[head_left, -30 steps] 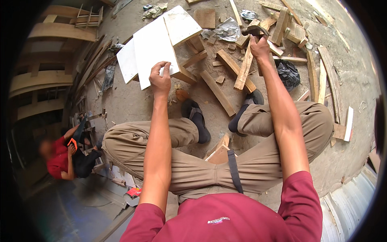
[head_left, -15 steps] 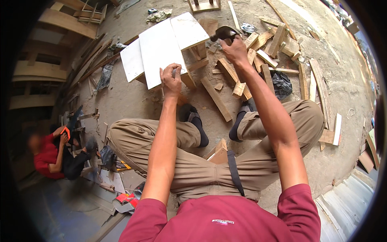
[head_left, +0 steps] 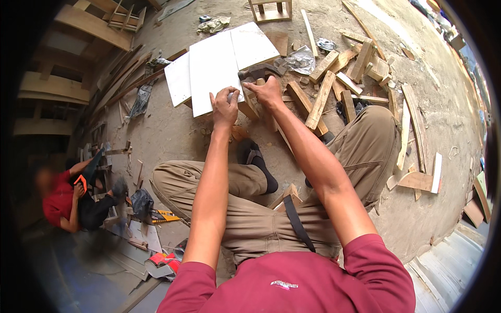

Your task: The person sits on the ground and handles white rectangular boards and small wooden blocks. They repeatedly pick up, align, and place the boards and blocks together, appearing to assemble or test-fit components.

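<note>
My left hand [head_left: 225,107] sits at the near edge of the flat white rectangular board [head_left: 214,78], fingers pinched together on something small, probably a nail, too tiny to confirm. My right hand [head_left: 269,91] is closed around the handle of a dark-headed hammer [head_left: 259,72], head resting just over the board's right edge, close beside the left hand. Board lies on the dusty concrete floor [head_left: 167,130] in front of my crossed legs, propped on a wooden piece [head_left: 249,108] underneath; two more white panels touch it, a smaller one [head_left: 177,86] to the left and another [head_left: 253,44] at upper right. Progress, as a judgement: panels look laid out and lined up, fastening seems barely started, no driven nail heads visible on the white surface, so most of the nailing looks left. Scattered light wooden offcuts [head_left: 321,99] lie to the right, a small open wooden frame [head_left: 270,9] at the top edge. Hard to make out: what the left fingers hold, how the panels join, what supports the board beneath. Another person in a red shirt [head_left: 55,201] crouches at far left, blurred, holding an orange-handled saw [head_left: 86,175]. Picture rim is dark and bent, cutting off the wood stacks [head_left: 52,86] on the left.
</note>
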